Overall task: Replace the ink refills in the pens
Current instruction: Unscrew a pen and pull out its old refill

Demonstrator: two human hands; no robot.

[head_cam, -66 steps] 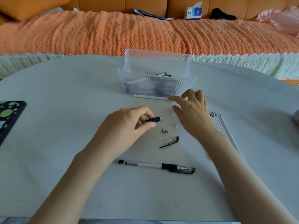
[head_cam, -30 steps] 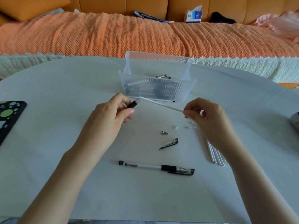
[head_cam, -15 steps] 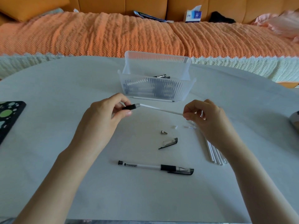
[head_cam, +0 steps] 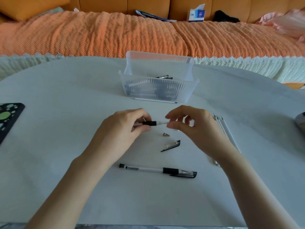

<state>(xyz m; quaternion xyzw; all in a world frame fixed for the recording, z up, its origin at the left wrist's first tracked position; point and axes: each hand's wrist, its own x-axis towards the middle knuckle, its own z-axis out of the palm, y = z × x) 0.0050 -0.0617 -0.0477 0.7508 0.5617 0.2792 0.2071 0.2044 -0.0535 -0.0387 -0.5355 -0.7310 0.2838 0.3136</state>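
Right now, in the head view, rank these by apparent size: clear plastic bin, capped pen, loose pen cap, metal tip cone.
1. clear plastic bin, largest though farthest
2. capped pen
3. loose pen cap
4. metal tip cone

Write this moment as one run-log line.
step: insert refill | left hand: grips pen barrel | right hand: pinches refill | loose: tip, cap
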